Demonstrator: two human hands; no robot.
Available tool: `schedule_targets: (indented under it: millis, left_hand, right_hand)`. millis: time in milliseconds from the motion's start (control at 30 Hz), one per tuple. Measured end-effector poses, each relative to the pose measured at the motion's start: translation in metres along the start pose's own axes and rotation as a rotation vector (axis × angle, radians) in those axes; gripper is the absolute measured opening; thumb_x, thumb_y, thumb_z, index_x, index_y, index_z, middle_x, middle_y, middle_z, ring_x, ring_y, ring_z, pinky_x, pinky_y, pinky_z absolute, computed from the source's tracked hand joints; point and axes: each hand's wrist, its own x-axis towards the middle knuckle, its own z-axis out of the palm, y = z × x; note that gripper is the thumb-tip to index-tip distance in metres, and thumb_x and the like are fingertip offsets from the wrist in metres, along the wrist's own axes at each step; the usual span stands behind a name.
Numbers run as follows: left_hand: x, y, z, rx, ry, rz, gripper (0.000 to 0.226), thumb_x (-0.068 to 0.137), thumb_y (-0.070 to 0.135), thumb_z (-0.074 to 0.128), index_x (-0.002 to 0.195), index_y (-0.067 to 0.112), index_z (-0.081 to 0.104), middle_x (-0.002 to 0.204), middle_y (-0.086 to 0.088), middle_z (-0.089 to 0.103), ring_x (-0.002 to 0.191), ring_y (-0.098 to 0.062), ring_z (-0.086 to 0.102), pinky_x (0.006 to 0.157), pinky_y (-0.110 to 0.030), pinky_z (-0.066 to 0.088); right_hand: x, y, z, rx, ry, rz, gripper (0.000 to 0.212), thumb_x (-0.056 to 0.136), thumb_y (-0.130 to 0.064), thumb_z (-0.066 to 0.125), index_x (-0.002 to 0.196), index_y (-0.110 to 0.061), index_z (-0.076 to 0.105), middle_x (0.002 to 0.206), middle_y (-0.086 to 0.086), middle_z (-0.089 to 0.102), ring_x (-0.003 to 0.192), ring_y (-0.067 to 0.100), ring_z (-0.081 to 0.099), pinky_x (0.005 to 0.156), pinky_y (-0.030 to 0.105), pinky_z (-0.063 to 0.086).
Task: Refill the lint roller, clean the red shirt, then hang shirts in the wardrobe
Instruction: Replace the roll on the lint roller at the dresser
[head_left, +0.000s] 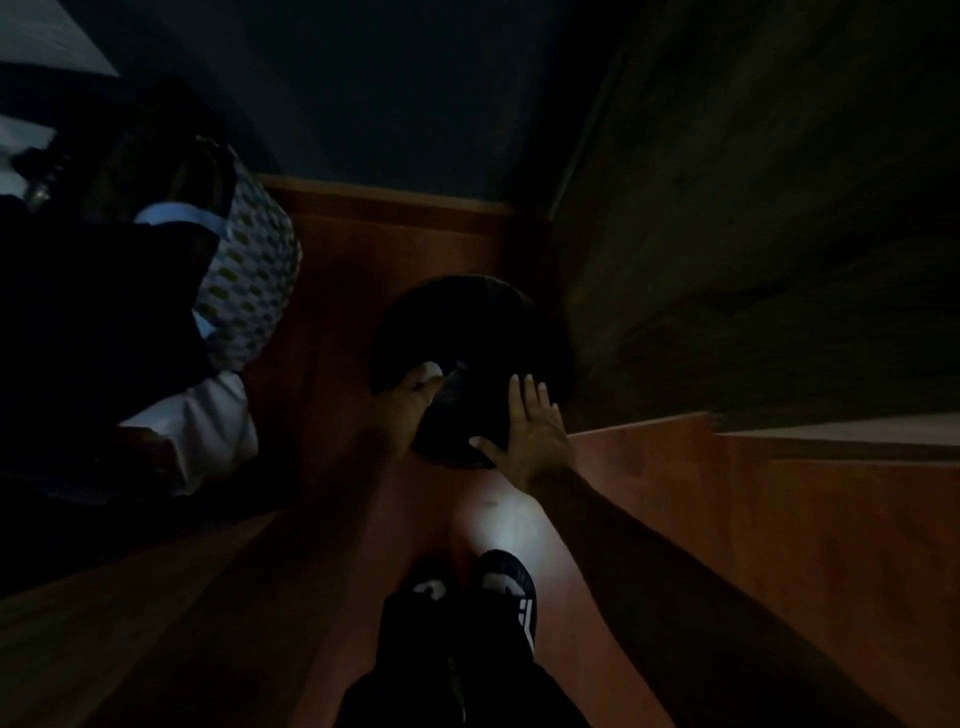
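Right hand (530, 431) spread flat on a dark round bin (470, 332); left hand (415, 389) pinches something pale at its rim and could drop it unseen in the gloom.

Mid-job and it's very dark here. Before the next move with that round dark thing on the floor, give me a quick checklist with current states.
1. Left hand on the round dark object: ok, it holds something pale at the object's near edge; what it is, cannot tell.
2. Right hand placed: ok, fingers straight, flat on the object's right side.
3. What the object is: cannot tell, too dark.
4. Lint roller in view: cannot tell.
5. Red shirt in view: not ok, only pale and patterned clothes show at left.
6. Footing: ok, shoes on the wooden floor.
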Motion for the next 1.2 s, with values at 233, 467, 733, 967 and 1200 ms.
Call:
schedule_targets:
  millis: [233, 467, 733, 967, 1200]
  left_hand:
    - [-0.002, 0.006, -0.007, 0.395, 0.176, 0.033, 0.083, 0.082, 0.021, 0.07, 0.15, 0.015, 0.023, 0.159, -0.017, 0.004, 0.146, -0.042, 0.003, 0.116, -0.053, 0.01]
    - [-0.084, 0.04, -0.095, 0.423, 0.212, -0.034, 0.087, 0.083, 0.036, 0.068, 0.152, 0.017, 0.019, 0.16, -0.017, 0.009, 0.146, -0.038, 0.007, 0.115, -0.053, 0.016]
    - [-0.202, 0.14, -0.267, 0.41, 0.4, -0.119, 0.086, 0.084, 0.045, 0.064, 0.149, 0.014, 0.016, 0.151, -0.025, 0.03, 0.137, -0.046, 0.031, 0.108, -0.059, 0.028]
    - [-0.255, 0.277, -0.394, 0.369, 0.597, -0.114, 0.084, 0.087, 0.047, 0.06, 0.152, 0.01, 0.021, 0.158, -0.021, 0.013, 0.145, -0.043, 0.012, 0.114, -0.056, 0.017]
    - [-0.229, 0.412, -0.415, 0.33, 0.725, 0.047, 0.082, 0.093, 0.054, 0.045, 0.154, 0.019, 0.003, 0.161, -0.014, -0.007, 0.148, -0.034, -0.003, 0.118, -0.048, 0.006]
  right_hand:
    - [0.001, -0.005, -0.009, 0.001, -0.04, 0.011, 0.098, 0.089, -0.067, 0.042, 0.154, -0.013, -0.007, 0.164, 0.004, -0.004, 0.15, 0.025, -0.008, 0.12, 0.041, -0.001]
    - [-0.053, -0.051, -0.085, 0.005, -0.079, -0.015, 0.096, 0.09, -0.066, 0.042, 0.154, -0.015, -0.009, 0.163, 0.003, -0.008, 0.15, 0.025, -0.01, 0.12, 0.041, -0.002]
    - [-0.14, -0.154, -0.257, 0.074, 0.044, -0.121, 0.092, 0.092, -0.067, 0.034, 0.154, -0.016, -0.01, 0.163, 0.001, -0.011, 0.15, 0.024, -0.011, 0.121, 0.04, -0.001]
    - [-0.2, -0.199, -0.427, 0.106, 0.358, -0.211, 0.094, 0.09, -0.07, 0.033, 0.155, -0.013, -0.007, 0.163, 0.003, -0.009, 0.15, 0.025, -0.008, 0.122, 0.042, 0.004]
    - [-0.229, -0.114, -0.544, 0.063, 0.59, -0.2, 0.092, 0.091, -0.067, 0.037, 0.155, -0.013, -0.001, 0.164, 0.003, -0.003, 0.15, 0.027, -0.004, 0.12, 0.045, 0.007]
